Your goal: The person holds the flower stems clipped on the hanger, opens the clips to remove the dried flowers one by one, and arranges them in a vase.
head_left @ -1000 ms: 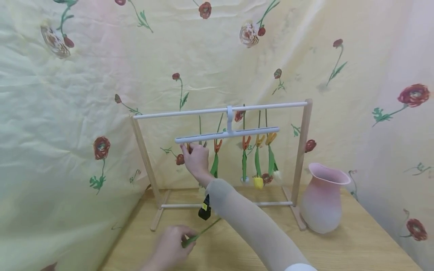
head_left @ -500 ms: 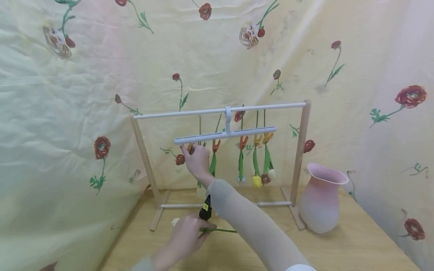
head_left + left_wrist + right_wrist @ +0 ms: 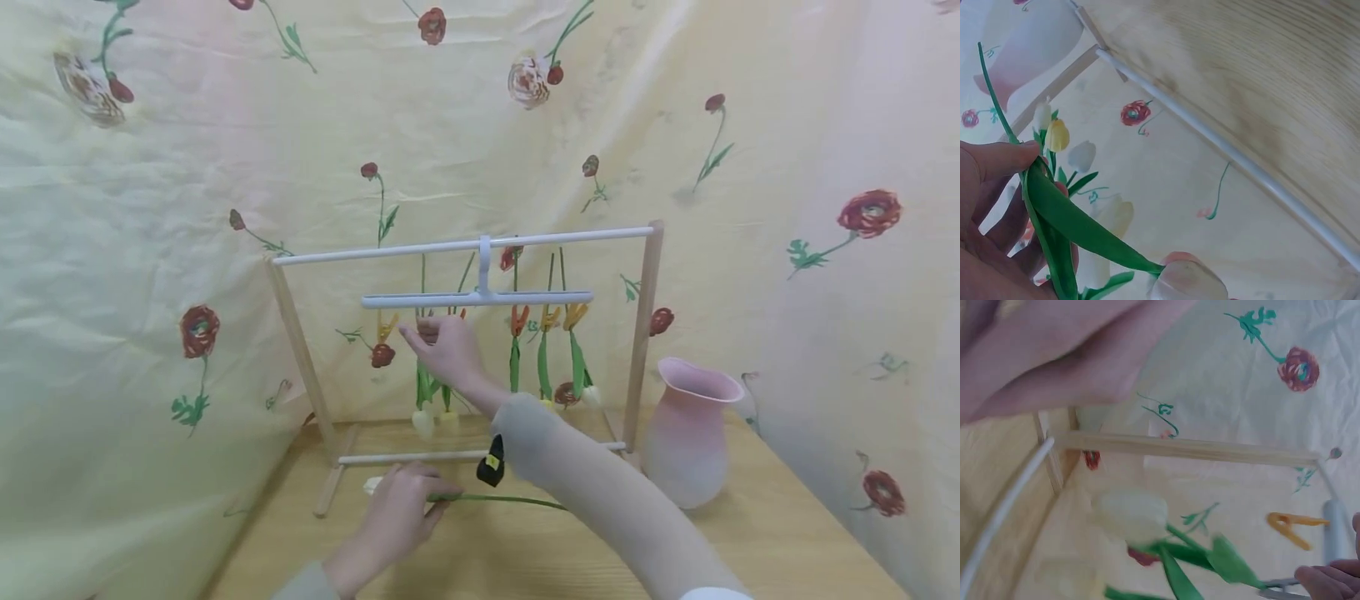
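My left hand pinches an artificial tulip by its green stem and leaves, low in front of the rack. The pale blossom points left in the head view and the stem reaches right, passing behind my right forearm. My right hand is raised just under the white hanger, fingers loosely bent around nothing visible. A yellow clip hangs at the hanger's left end, apart from my thumb. Beside my right fingertips in the right wrist view is a grey clip. Several tulips hang blossom down from clips along the hanger.
The hanger hooks over the top bar of a wooden rack with a white lower bar. A pink and white vase stands right of it on the wooden table. Floral cloth surrounds the table behind.
My right hand has let go of the yellow clip and moved slightly right. My left hand has brought the tulip to lie level, its blossom to the left. The head view has shifted a little right.
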`<state>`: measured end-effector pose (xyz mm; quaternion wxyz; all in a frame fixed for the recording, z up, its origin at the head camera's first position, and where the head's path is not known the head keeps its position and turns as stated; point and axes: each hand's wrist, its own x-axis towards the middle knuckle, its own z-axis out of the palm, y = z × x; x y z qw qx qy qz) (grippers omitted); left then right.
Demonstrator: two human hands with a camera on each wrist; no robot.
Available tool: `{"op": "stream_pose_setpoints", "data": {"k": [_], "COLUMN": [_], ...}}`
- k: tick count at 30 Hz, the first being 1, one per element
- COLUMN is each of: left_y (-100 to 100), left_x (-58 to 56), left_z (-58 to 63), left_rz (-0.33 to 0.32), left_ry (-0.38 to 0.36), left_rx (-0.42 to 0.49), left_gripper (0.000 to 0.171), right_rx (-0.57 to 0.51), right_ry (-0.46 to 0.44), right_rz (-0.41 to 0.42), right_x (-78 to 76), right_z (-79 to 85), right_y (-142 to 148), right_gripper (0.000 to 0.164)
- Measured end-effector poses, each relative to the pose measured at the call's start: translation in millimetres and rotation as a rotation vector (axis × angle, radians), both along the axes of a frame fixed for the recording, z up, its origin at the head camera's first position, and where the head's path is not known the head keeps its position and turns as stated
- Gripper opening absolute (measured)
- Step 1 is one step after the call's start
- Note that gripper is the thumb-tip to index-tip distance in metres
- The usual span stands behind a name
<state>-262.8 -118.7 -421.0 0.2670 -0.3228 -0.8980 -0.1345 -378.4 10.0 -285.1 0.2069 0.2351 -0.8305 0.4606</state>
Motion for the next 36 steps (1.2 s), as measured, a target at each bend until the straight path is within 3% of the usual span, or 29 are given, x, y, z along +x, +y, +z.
{"op": "stream_pose_setpoints", "data": {"k": [5, 9, 15, 22, 30, 36], "left_y": [-1, -1, -2, -3, -1, 0], "left_x": [-3.7, -6.8, -9.2, -11.5, -15.4, -18.0], "left_z": [0.1, 0.5, 2.8, 7.1, 8.7, 9.4], "left_rz": [-0.010, -0.017, -0.026, -0.027, -0.043, -0.040], "left_ry": [0.012, 0.027, 0.007, -0.011, -0.039, -0.057], "left_rx": [0.007, 0.005, 0.015, 0.033, 0.048, 0.069], "left_gripper": [0.027, 0.026, 0.023, 0.022, 0.023, 0.024], "right_rx": [0.098, 0.174, 0.262, 0.450, 0.586, 0.671], "right_ry": [0.029, 0.099, 0.294, 0.535, 0.542, 0.538], "right_rz": [0.029, 0.037, 0.096, 0.121, 0.168, 0.178], "right_x": [20.3, 36.2, 58.1, 75.3, 82.7, 89.3], "right_z": [9.4, 7.4, -15.0, -41.5, -81.9, -97.0], "right_y": [27, 51, 86, 118, 128, 125], "right_gripper": [0.039, 0.038, 0.037, 0.035, 0.036, 0.031]}}
